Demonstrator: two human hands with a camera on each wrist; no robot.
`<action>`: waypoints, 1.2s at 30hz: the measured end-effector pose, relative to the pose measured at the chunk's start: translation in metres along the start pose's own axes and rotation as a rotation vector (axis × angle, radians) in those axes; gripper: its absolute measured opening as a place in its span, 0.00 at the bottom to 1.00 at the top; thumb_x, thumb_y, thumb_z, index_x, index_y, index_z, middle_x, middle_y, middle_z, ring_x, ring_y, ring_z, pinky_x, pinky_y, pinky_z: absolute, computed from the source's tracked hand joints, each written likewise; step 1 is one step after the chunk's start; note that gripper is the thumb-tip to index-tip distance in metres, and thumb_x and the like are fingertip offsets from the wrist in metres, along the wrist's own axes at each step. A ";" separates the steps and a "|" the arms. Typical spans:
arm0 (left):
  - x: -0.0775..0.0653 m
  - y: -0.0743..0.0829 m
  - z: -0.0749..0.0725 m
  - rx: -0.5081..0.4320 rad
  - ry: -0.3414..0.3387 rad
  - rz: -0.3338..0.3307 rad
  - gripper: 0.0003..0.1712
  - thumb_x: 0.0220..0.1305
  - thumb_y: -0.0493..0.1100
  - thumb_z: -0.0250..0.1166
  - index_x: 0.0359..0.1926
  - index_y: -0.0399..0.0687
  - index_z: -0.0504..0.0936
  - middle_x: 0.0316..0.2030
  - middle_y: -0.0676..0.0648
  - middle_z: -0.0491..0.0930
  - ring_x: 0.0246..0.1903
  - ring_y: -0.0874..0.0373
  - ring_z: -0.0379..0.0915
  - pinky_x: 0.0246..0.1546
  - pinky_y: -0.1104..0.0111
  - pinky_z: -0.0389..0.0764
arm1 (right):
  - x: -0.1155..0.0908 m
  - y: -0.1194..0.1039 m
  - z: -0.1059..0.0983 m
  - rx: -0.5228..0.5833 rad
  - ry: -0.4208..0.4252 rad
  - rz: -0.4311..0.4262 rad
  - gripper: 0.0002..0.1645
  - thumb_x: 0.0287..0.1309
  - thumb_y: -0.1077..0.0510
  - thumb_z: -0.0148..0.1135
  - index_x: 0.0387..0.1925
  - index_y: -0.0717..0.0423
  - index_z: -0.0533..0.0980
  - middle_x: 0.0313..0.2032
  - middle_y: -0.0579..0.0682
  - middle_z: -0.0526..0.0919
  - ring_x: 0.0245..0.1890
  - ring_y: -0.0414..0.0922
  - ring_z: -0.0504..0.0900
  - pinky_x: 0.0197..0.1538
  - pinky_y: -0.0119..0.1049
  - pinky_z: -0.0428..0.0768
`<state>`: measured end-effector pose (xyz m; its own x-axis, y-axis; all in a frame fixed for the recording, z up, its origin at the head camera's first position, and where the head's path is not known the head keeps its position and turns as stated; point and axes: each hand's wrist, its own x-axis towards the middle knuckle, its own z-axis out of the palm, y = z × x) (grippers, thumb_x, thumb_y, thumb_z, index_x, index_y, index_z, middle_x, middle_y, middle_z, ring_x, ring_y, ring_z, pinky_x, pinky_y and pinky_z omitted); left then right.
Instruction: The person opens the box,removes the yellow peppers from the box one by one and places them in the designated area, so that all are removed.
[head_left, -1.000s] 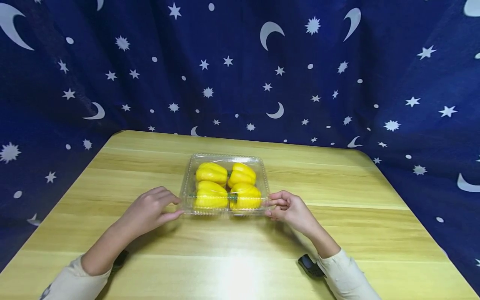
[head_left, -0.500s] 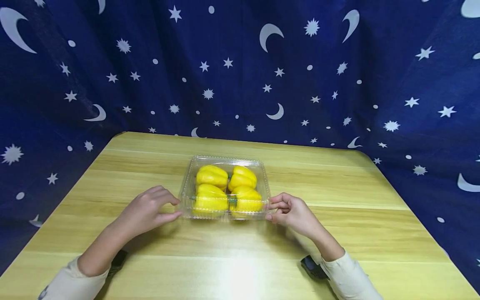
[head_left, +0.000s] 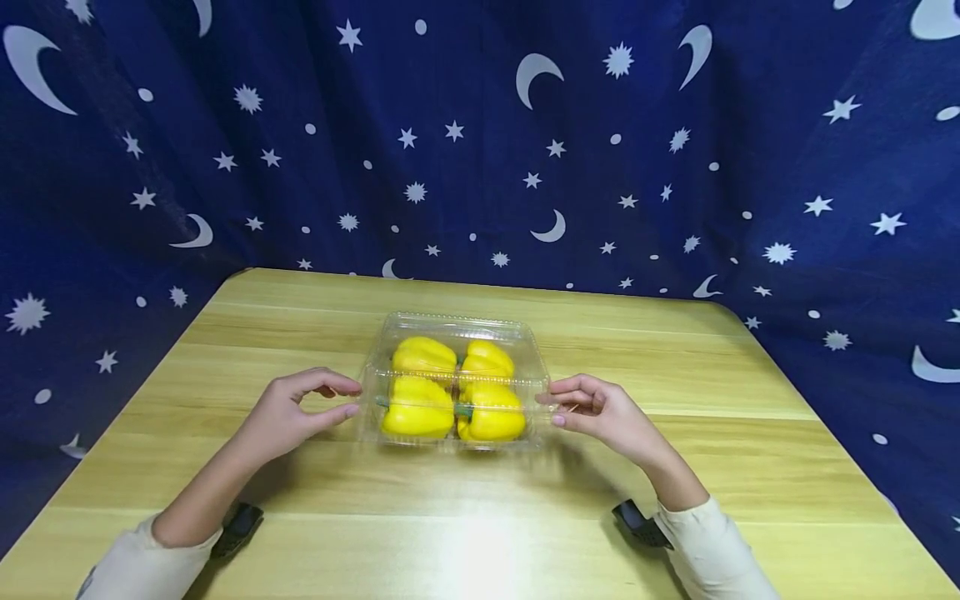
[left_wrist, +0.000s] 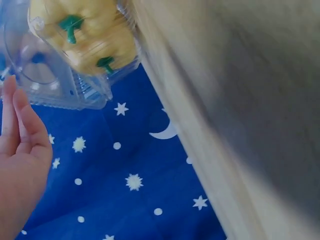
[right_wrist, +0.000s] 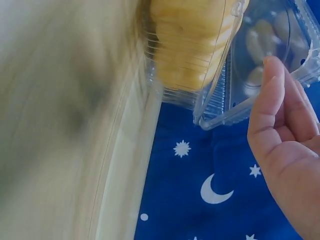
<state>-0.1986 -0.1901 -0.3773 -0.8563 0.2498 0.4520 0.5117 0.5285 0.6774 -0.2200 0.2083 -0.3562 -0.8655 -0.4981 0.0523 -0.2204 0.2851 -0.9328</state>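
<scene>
A clear plastic clamshell box (head_left: 453, 444) lies on the table with several yellow bell peppers (head_left: 491, 412) inside. Green stems show in the left wrist view. Its hinged lid (right_wrist: 232, 116) stands partly raised, tilted up from the front edge. My left hand (head_left: 288, 412) pinches the lid's left front corner between thumb and fingers. At the right front corner, my right hand (head_left: 603, 412) pinches the same lid. The transparent edge between the fingertips is hard to make out in the head view.
The wooden table (head_left: 300, 333) extends around the box on every side. A dark blue curtain (head_left: 465, 150) with white moons and stars hangs behind and beside it. Dark wrist devices (head_left: 238, 529) sit under both forearms.
The lid's front edge has lifted away from the base, where it lay low before. Both hands have risen slightly with it, the right one also shifting a little to the right.
</scene>
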 end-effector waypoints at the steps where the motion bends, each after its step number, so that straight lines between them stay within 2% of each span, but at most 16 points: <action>1: 0.000 -0.001 -0.001 -0.023 -0.010 -0.035 0.11 0.51 0.39 0.69 0.38 0.52 0.83 0.37 0.54 0.83 0.38 0.71 0.72 0.40 0.77 0.72 | 0.001 0.000 -0.001 -0.008 0.004 -0.020 0.22 0.56 0.62 0.60 0.51 0.68 0.69 0.51 0.64 0.76 0.45 0.45 0.80 0.45 0.31 0.78; 3: 0.001 -0.002 -0.002 -0.049 -0.020 -0.080 0.11 0.53 0.40 0.67 0.40 0.50 0.82 0.40 0.53 0.82 0.40 0.72 0.72 0.42 0.77 0.72 | 0.003 0.001 -0.001 -0.033 0.018 -0.056 0.21 0.57 0.62 0.59 0.51 0.67 0.69 0.52 0.63 0.76 0.44 0.44 0.79 0.45 0.31 0.78; 6: 0.003 -0.004 -0.004 -0.070 -0.025 -0.110 0.13 0.56 0.41 0.65 0.44 0.47 0.81 0.43 0.54 0.81 0.43 0.74 0.70 0.45 0.77 0.72 | 0.006 0.002 0.000 -0.072 0.051 -0.088 0.21 0.57 0.63 0.58 0.51 0.68 0.69 0.53 0.64 0.73 0.45 0.47 0.76 0.44 0.31 0.78; 10: 0.005 -0.006 -0.003 -0.108 -0.007 -0.117 0.15 0.58 0.41 0.63 0.48 0.46 0.79 0.50 0.51 0.78 0.47 0.77 0.69 0.47 0.79 0.72 | 0.009 0.002 0.002 -0.079 0.093 -0.090 0.22 0.57 0.63 0.58 0.52 0.68 0.68 0.57 0.64 0.69 0.50 0.50 0.73 0.46 0.29 0.77; 13: 0.008 -0.007 -0.002 -0.110 0.024 -0.096 0.15 0.58 0.40 0.63 0.48 0.46 0.79 0.51 0.46 0.77 0.48 0.78 0.68 0.47 0.80 0.72 | 0.012 0.002 0.004 -0.091 0.133 -0.085 0.21 0.57 0.62 0.59 0.52 0.66 0.69 0.60 0.61 0.66 0.53 0.47 0.72 0.47 0.28 0.75; 16: 0.010 -0.007 0.000 -0.087 0.045 -0.095 0.20 0.57 0.40 0.64 0.52 0.47 0.76 0.50 0.46 0.78 0.47 0.75 0.71 0.47 0.79 0.72 | 0.015 0.003 0.005 -0.134 0.193 -0.086 0.19 0.57 0.61 0.59 0.50 0.65 0.71 0.60 0.58 0.68 0.53 0.43 0.72 0.46 0.26 0.75; 18: 0.011 -0.008 0.002 -0.083 0.040 -0.112 0.25 0.57 0.41 0.64 0.57 0.46 0.72 0.49 0.45 0.78 0.48 0.69 0.73 0.47 0.74 0.74 | 0.019 0.004 0.006 -0.164 0.231 -0.091 0.18 0.57 0.61 0.59 0.48 0.65 0.72 0.59 0.57 0.70 0.53 0.41 0.73 0.44 0.26 0.75; 23: 0.012 -0.013 0.008 -0.108 -0.050 -0.193 0.39 0.56 0.42 0.65 0.66 0.46 0.57 0.51 0.39 0.75 0.49 0.47 0.74 0.47 0.56 0.75 | 0.026 0.004 0.004 -0.210 0.290 -0.095 0.16 0.58 0.60 0.58 0.47 0.63 0.73 0.55 0.57 0.73 0.49 0.30 0.73 0.43 0.25 0.75; 26: 0.011 -0.015 0.010 -0.111 -0.126 -0.241 0.41 0.57 0.44 0.65 0.67 0.47 0.54 0.54 0.35 0.72 0.49 0.41 0.73 0.47 0.53 0.75 | 0.030 0.002 0.002 -0.224 0.315 -0.094 0.16 0.59 0.59 0.57 0.48 0.62 0.73 0.52 0.56 0.75 0.46 0.27 0.72 0.43 0.24 0.74; 31: 0.009 -0.015 0.011 -0.058 -0.259 -0.274 0.39 0.60 0.49 0.61 0.68 0.48 0.54 0.54 0.35 0.72 0.47 0.44 0.75 0.45 0.57 0.77 | 0.040 -0.003 -0.002 -0.221 0.342 -0.099 0.16 0.61 0.56 0.55 0.48 0.60 0.73 0.45 0.50 0.76 0.42 0.30 0.74 0.43 0.24 0.74; 36: 0.007 -0.013 0.012 -0.043 -0.363 -0.271 0.35 0.64 0.52 0.56 0.67 0.47 0.56 0.47 0.41 0.77 0.45 0.50 0.76 0.43 0.60 0.78 | 0.051 -0.004 -0.005 -0.202 0.372 -0.098 0.17 0.62 0.54 0.54 0.48 0.59 0.73 0.43 0.45 0.76 0.41 0.32 0.74 0.43 0.24 0.73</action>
<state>-0.2124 -0.1857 -0.3897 -0.9249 0.3791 0.0279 0.2618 0.5820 0.7699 -0.2660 0.1859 -0.3478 -0.9312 -0.2123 0.2965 -0.3611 0.4243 -0.8304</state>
